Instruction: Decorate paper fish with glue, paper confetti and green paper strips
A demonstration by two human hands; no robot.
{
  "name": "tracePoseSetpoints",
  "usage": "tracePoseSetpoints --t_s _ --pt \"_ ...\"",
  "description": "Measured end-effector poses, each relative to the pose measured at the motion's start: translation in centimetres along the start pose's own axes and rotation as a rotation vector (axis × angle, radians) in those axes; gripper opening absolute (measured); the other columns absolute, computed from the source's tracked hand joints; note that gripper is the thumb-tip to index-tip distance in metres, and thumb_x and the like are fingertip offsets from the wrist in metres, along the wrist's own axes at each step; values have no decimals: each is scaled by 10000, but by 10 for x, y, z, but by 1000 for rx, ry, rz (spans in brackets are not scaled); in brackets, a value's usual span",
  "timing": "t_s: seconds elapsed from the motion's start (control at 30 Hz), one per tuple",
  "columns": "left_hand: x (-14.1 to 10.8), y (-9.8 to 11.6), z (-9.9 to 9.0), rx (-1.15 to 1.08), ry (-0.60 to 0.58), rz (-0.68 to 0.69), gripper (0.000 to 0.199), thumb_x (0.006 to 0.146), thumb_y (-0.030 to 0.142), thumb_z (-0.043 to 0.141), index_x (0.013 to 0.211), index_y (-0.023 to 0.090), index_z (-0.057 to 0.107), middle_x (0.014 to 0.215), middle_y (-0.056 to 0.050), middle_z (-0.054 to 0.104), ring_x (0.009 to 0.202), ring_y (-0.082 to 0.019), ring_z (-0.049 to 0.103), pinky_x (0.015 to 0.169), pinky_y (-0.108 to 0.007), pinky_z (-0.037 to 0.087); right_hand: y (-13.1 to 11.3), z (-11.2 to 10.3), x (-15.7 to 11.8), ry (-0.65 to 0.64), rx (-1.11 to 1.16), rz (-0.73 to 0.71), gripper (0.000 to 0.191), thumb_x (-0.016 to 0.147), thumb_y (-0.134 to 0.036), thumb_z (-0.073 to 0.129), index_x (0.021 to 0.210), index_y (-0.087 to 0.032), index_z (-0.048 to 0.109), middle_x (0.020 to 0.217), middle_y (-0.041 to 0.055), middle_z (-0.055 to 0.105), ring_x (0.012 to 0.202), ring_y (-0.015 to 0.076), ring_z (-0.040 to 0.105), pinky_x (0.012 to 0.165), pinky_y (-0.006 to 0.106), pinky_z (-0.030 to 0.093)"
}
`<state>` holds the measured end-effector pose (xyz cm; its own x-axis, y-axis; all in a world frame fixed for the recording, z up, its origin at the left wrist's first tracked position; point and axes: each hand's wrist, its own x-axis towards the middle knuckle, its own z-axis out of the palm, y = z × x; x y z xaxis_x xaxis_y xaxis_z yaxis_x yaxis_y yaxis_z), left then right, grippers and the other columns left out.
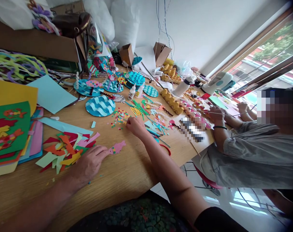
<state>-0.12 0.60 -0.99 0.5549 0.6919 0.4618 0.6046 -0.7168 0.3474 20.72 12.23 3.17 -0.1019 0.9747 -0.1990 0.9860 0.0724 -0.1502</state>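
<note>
My left hand (90, 161) has its fingertips closed on the left end of a pink paper fish (118, 148), which lies low over the wooden table and bears several coloured dots. Beside this hand is a heap of coloured paper scraps (64, 148). My right hand (136, 126) is closed, fingers bent down at the edge of a scatter of small paper dots (119, 116). What its fingertips hold, if anything, is hidden. A blue disc with wavy paper strips (100, 105) rests just beyond the dots.
Stacked coloured paper (35, 135) covers the left side. Glue bottles (132, 92), cut pipe cleaners (141, 108) and red-handled scissors (166, 149) lie around my right arm. A white bottle (182, 87) stands farther back. At the right sits another person (255, 151), hands over the table.
</note>
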Motion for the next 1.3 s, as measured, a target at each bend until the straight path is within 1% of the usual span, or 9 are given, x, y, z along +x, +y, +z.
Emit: tracePoseSetpoints --t_s 0.13,0.3,0.4,0.53,0.73,0.9,1.0,1.13,1.3 --pt "0 1 0 0 11 3 361 794 7 313 933 155 612 898 -51 635 841 -154 572 783 -271 487 7 -3 -1 13 4 4 216 759 -230 469 890 -207 640 915 61 667 847 196 589 598 240 365" --pt "0 1 1 -32 19 0 390 800 -3 311 983 179 604 906 -39 626 855 -142 563 791 -250 472 11 -6 0 23 4 -24 210 731 -225 516 903 -225 637 944 37 662 888 183 577 614 229 360" --pt "-2 1 4 -39 18 -13 418 785 -18 302 988 184 606 909 -37 624 861 -142 559 800 -254 468 8 -6 1 7 -3 -40 209 721 -248 535 901 -228 642 930 31 668 861 175 583 606 226 357" --pt "-5 -1 8 -21 20 -33 451 743 -36 287 966 182 613 907 -42 620 856 -149 558 799 -275 471 1 -6 1 -9 -23 -37 223 740 -249 490 887 -213 654 936 49 669 845 174 591 605 227 363" --pt "-7 -4 10 -28 28 -2 422 754 -27 302 979 175 595 925 -44 611 877 -151 548 815 -274 462 -6 -7 3 -43 -45 26 253 722 -202 472 871 -186 675 942 86 673 837 204 607 595 240 374" --pt "-5 -3 8 -39 41 -3 408 781 -13 296 982 178 596 907 -43 615 860 -149 555 795 -271 470 -5 -6 3 -52 -15 23 245 731 -192 468 852 -189 681 923 83 680 822 197 611 593 236 374" --pt "-5 -2 9 -40 31 -29 410 780 -13 296 963 188 602 893 -39 616 840 -146 558 779 -273 476 -2 -4 4 -34 15 13 240 732 -192 470 849 -185 680 914 83 680 814 189 605 591 229 365" --pt "-6 -3 11 -51 23 -24 420 760 -30 291 956 182 596 898 -42 614 844 -148 555 786 -275 471 5 0 4 10 70 -2 226 723 -204 480 843 -186 670 875 65 681 786 170 592 570 218 346" --pt "-7 -4 10 -76 32 -25 384 795 0 296 971 184 583 913 -40 610 863 -150 554 800 -274 463 16 0 1 58 136 -29 231 729 -186 451 823 -176 662 789 37 673 721 136 573 569 205 342"
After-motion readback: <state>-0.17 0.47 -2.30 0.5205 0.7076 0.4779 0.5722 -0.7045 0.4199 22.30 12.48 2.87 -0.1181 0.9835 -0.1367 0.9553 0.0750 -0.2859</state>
